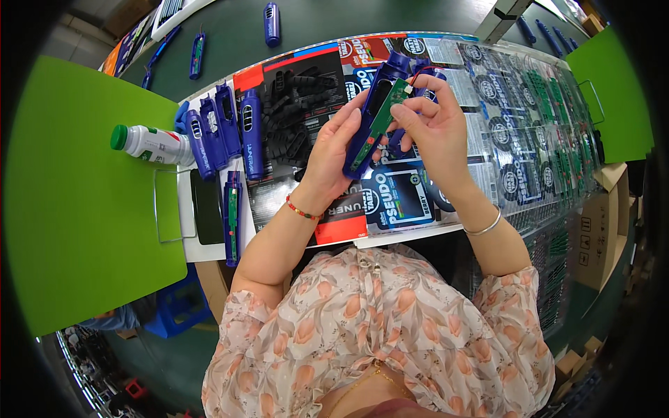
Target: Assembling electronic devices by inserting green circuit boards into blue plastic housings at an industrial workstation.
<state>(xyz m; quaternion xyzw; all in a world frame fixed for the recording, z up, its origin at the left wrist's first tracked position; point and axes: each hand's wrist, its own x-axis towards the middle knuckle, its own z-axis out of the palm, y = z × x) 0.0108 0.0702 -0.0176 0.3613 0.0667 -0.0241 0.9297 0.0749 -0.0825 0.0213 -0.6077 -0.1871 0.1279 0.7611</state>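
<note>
We clasp the light, rigid blue housing in our left hand — our right hand pinches the fragile green circuit board by its edges.

Blue casing w/ green board, tilted

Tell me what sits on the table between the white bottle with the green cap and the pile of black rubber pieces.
In the head view, a row of blue plastic housings lies between the white bottle and the black rubber pieces.

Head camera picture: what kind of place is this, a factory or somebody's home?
Probably a small factory assembly bench. The hands hold a blue plastic casing with a green circuit board going in, more matching blue casings stand lined up alongside, and cardboard boxes sit at the right.
</note>
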